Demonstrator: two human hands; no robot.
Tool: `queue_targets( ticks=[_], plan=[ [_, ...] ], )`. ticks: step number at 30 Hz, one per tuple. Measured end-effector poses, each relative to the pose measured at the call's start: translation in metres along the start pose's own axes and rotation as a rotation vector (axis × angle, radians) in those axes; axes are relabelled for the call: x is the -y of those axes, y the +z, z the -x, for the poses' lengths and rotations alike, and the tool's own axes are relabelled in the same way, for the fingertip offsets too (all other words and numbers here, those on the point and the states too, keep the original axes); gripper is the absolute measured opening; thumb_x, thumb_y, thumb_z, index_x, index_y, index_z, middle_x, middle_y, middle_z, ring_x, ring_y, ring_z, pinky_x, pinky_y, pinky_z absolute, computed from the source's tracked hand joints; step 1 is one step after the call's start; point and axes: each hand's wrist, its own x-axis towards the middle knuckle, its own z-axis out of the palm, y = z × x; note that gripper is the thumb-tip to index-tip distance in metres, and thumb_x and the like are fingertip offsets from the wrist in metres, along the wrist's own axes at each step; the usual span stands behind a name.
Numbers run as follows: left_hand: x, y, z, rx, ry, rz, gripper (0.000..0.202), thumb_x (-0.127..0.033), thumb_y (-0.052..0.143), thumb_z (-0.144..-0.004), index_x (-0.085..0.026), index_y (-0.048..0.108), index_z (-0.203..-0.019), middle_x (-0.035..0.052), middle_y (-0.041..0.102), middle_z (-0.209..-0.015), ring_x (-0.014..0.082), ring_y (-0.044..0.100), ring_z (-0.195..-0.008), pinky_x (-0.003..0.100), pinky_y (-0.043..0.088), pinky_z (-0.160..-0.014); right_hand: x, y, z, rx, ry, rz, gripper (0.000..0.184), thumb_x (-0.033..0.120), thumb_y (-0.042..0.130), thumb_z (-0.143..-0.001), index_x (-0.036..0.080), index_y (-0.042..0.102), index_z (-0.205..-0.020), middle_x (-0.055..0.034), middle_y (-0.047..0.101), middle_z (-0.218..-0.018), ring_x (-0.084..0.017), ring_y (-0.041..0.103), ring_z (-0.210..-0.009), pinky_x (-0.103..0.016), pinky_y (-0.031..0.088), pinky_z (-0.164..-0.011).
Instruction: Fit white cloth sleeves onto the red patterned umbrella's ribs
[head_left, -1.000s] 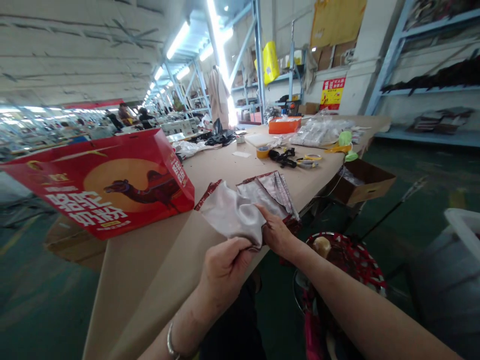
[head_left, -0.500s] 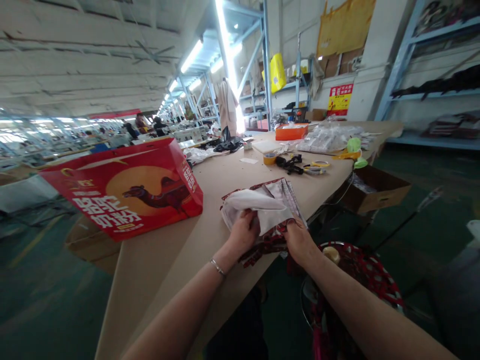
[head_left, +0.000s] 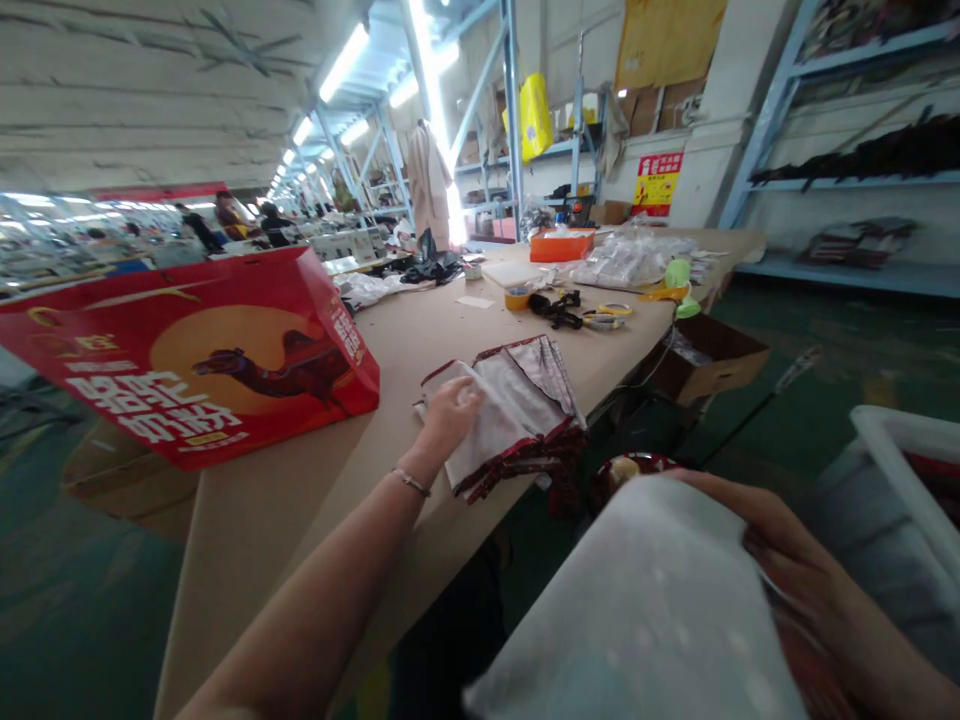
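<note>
Stack of cloth pieces (head_left: pixel 525 390), pale with dark red edging, lies on the bench (head_left: pixel 420 335), the left hand (head_left: pixel 452 412) on top with fingers bent, any pinch impossible to tell. One pale cloth (head_left: pixel 645 600) hangs in the grip of the right hand (head_left: pixel 787 550), off the bench's near edge; the hands, together over the stack half a second earlier, are now well apart.

head-worn view, facing forward and down, across the table (head_left: pixel 412 345); right hand (head_left: pixel 795 548) nearer than left hand (head_left: pixel 450 412)
</note>
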Motion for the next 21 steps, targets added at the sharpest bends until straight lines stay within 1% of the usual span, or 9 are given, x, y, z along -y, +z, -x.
queue_targets(
  ticks=[2, 3, 5, 7, 8, 12, 15, 18, 21],
  plan=[
    [-0.030, -0.009, 0.033, -0.045, 0.023, 0.048, 0.036, -0.035, 0.049, -0.086, -0.013, 0.061, -0.112, 0.0118, 0.065, -0.111, 0.0233, 0.061, -0.104, 0.039, 0.049, -0.091, -0.013, 0.001, -0.009, 0.035, 0.013, 0.132, 0.026, 0.034, 0.050, -0.085, 0.022, 0.066, -0.099, -0.0035, 0.070, -0.082, -0.018, 0.063, -0.070, -0.026, 0.049, -0.062],
    [-0.047, -0.013, 0.054, -0.069, 0.105, 0.100, 0.035, -0.036, 0.051, -0.085, -0.015, 0.061, -0.111, 0.0103, 0.066, -0.109, 0.0219, 0.063, -0.100, 0.037, 0.051, -0.089, -0.021, 0.003, -0.014, 0.047, 0.017, 0.228, 0.023, 0.029, 0.048, -0.085, 0.021, 0.065, -0.100, -0.0029, 0.070, -0.085, -0.017, 0.063, -0.073, -0.025, 0.047, -0.066],
    [-0.079, -0.019, 0.099, 0.119, 0.269, 0.127, 0.032, -0.032, 0.056, -0.083, -0.019, 0.060, -0.113, 0.0077, 0.066, -0.113, 0.0205, 0.062, -0.103, 0.035, 0.050, -0.091, -0.037, 0.009, -0.020, 0.071, 0.039, 0.453, 0.020, 0.019, 0.047, -0.083, 0.020, 0.063, -0.095, -0.0022, 0.069, -0.085, -0.016, 0.063, -0.077, -0.025, 0.044, -0.069],
    [-0.100, -0.015, 0.138, 0.359, 0.380, 0.081, 0.047, -0.031, 0.065, -0.076, -0.020, 0.055, -0.121, 0.0096, 0.062, -0.122, 0.0231, 0.058, -0.112, 0.037, 0.049, -0.095, -0.048, 0.018, -0.023, 0.121, 0.087, 0.683, 0.019, 0.014, 0.048, -0.078, 0.020, 0.062, -0.089, -0.0026, 0.069, -0.080, -0.018, 0.064, -0.076, -0.026, 0.040, -0.067],
    [-0.105, -0.010, 0.152, 0.384, 0.394, 0.031, 0.051, -0.028, 0.065, -0.075, -0.018, 0.053, -0.123, 0.0111, 0.060, -0.125, 0.0242, 0.056, -0.115, 0.039, 0.048, -0.098, -0.051, 0.023, -0.023, 0.155, 0.108, 0.787, 0.017, 0.015, 0.049, -0.077, 0.020, 0.062, -0.087, -0.0032, 0.069, -0.078, -0.019, 0.065, -0.075, -0.027, 0.039, -0.065],
    [-0.087, 0.019, 0.170, 0.352, 0.330, -0.226, 0.047, -0.012, 0.053, -0.076, -0.014, 0.053, -0.123, 0.0138, 0.059, -0.125, 0.0264, 0.055, -0.117, 0.044, 0.044, -0.102, -0.056, 0.035, -0.023, 0.202, 0.126, 1.054, 0.014, 0.024, 0.047, -0.083, 0.019, 0.060, -0.081, -0.0067, 0.069, -0.076, -0.022, 0.066, -0.073, -0.028, 0.038, -0.063],
    [-0.069, 0.028, 0.172, 0.411, 0.282, -0.287, 0.047, -0.017, 0.054, -0.078, -0.015, 0.052, -0.124, 0.0129, 0.059, -0.125, 0.0267, 0.056, -0.114, 0.044, 0.047, -0.099, -0.061, 0.038, -0.026, 0.172, 0.158, 1.150, 0.019, 0.027, 0.043, -0.086, 0.019, 0.060, -0.081, -0.0079, 0.070, -0.077, -0.024, 0.067, -0.073, -0.029, 0.039, -0.062],
    [-0.064, 0.032, 0.179, 0.399, 0.295, -0.278, 0.061, -0.027, 0.062, -0.075, -0.015, 0.044, -0.132, 0.0137, 0.055, -0.131, 0.0277, 0.051, -0.121, 0.043, 0.043, -0.103, -0.069, 0.042, -0.030, 0.175, 0.152, 1.175, 0.018, 0.026, 0.043, -0.086, 0.019, 0.059, -0.082, -0.0074, 0.069, -0.075, -0.024, 0.068, -0.072, -0.029, 0.042, -0.059],
    [-0.060, 0.038, 0.185, 0.415, 0.262, -0.373, 0.050, -0.017, 0.052, -0.078, -0.015, 0.049, -0.128, 0.0125, 0.059, -0.126, 0.0264, 0.055, -0.115, 0.041, 0.044, -0.100, -0.072, 0.047, -0.032, 0.187, 0.114, 1.179, 0.016, 0.022, 0.043, -0.085, 0.019, 0.058, -0.082, -0.0077, 0.069, -0.076, -0.025, 0.068, -0.074, -0.029, 0.044, -0.060]
  ],
)
